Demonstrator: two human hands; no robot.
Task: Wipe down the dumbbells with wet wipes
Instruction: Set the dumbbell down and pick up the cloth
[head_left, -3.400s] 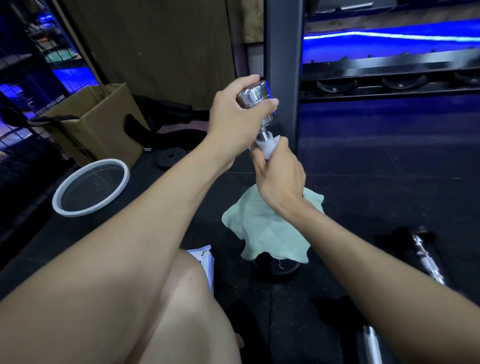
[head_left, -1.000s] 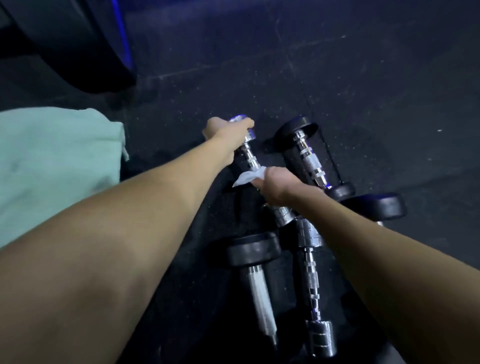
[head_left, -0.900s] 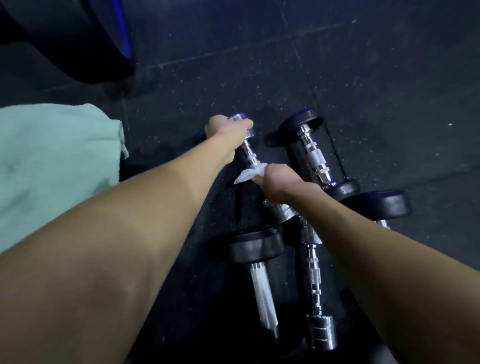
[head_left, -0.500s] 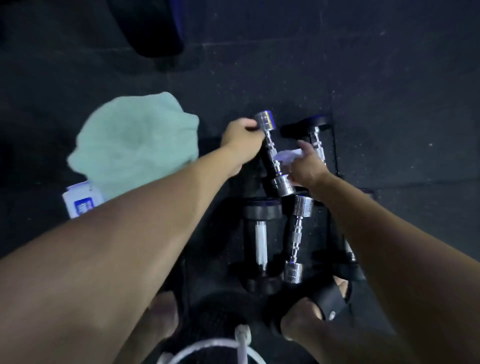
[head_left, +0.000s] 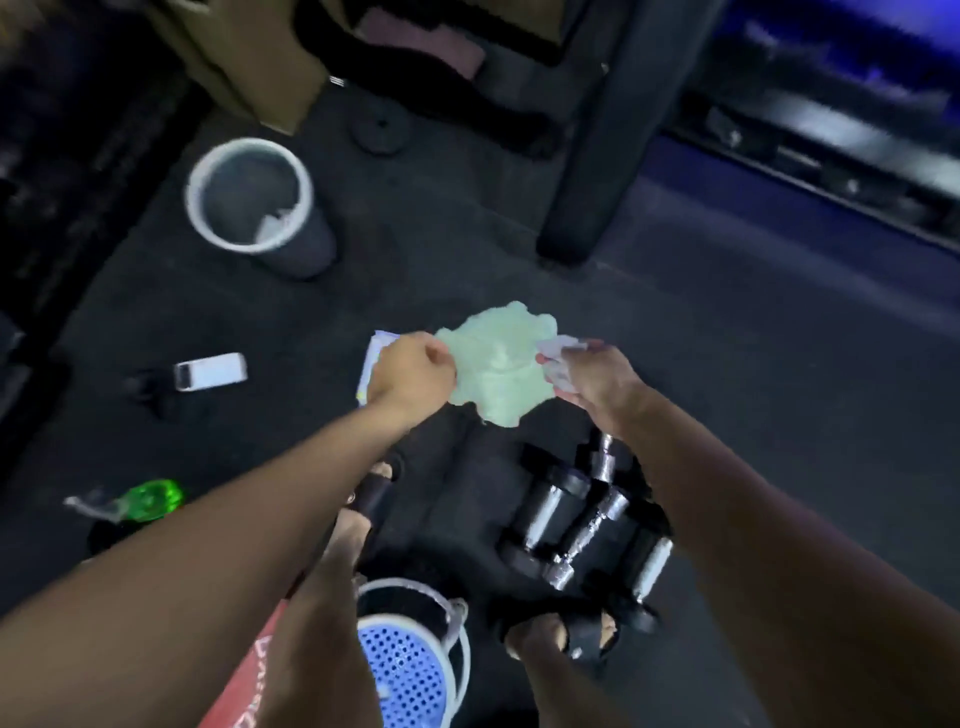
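Both hands are off the dumbbells now. Half a second ago the left gripped a chrome end and the right worked the wipe along a handle. Now both are lifted up over the floor, so I read that bar as done and the wipe as spent.

Near to far:
- White-rimmed blue perforated basket (head_left: 410, 670) at the bottom edge, between the sandalled feet (head_left: 566, 631).
- Cluster of chrome-handled dumbbells with black end weights (head_left: 582, 525) lying on the black rubber floor (head_left: 753, 364), touching each other, under the right forearm. Nobody holds them.
- Left hand (head_left: 410, 376) clenched in a loose fist; can't tell if it holds anything. A white wipe packet (head_left: 371, 364) peeks out behind it.
- Right hand (head_left: 592, 376) pinching a crumpled white wet wipe (head_left: 558, 353).
- Pale green cloth (head_left: 496, 371) bunched between the two hands, draped over something dark on the floor.
- Left side: green-capped spray bottle (head_left: 137, 504), then a white phone-like slab (head_left: 210, 370).
- Further out: white-rimmed grey bin (head_left: 249, 195), a used wipe already inside. Cardboard box (head_left: 260, 57) and dark rack upright (head_left: 602, 156) beyond.

Likely next: bin the wipe, pull a fresh one. Path to the bin looks clear, though it sits well to the left of the right hand. Frame is motion-blurred, so fine detail is soft.
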